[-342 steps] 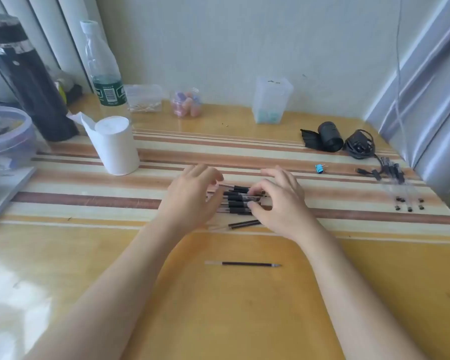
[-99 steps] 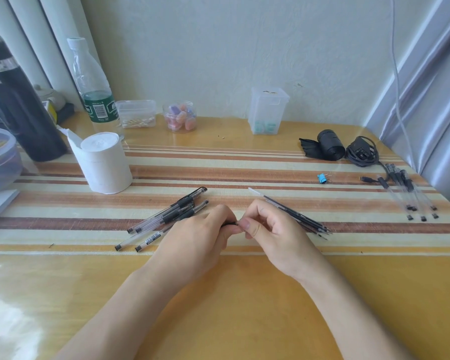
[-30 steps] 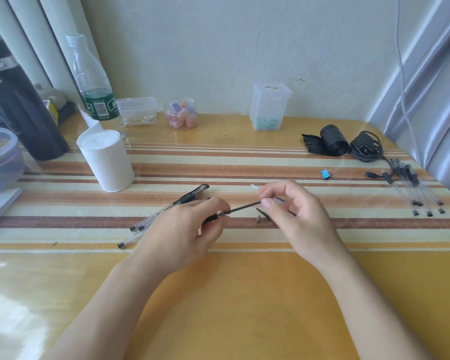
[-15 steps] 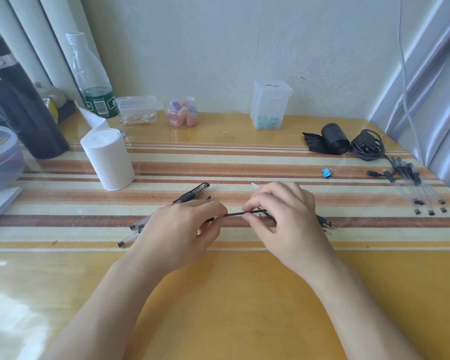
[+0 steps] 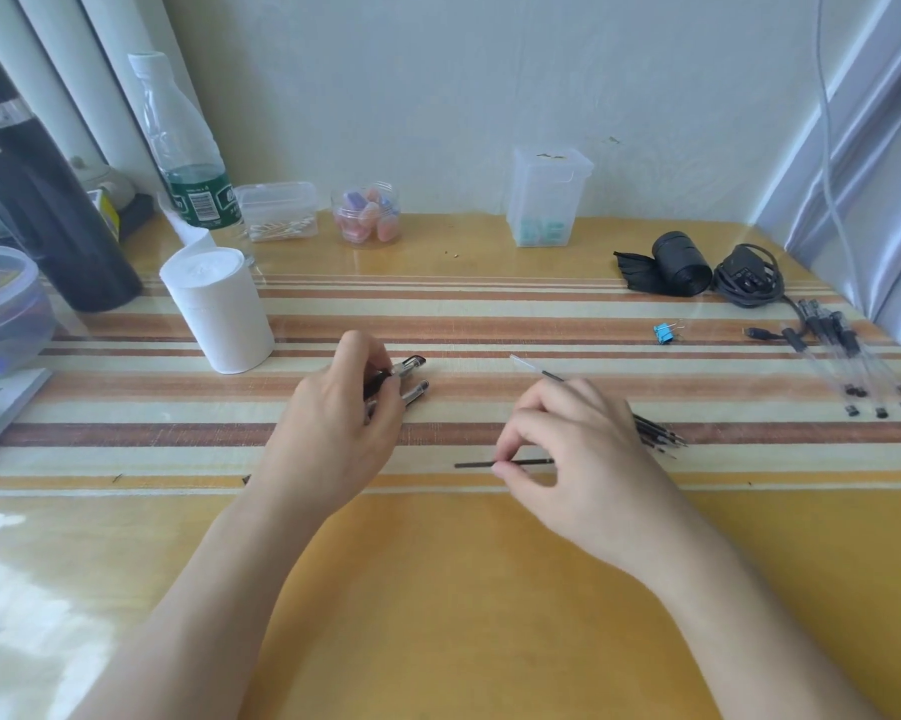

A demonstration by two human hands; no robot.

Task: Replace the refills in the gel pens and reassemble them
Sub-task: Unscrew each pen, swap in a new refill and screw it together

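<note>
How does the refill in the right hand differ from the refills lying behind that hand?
The held refill is single; the refill pile holds several. The right hand pinches the held refill; the refill pile lies loose on the striped mat, partly hidden by that hand. The held refill runs level across the view; the refill pile slants down to the right. Both are thin, dark rods.

pens (image 5: pixel 411 367) partly under left hand (image 5: pixel 334 433), flask (image 5: pixel 38 200) cropped
</note>
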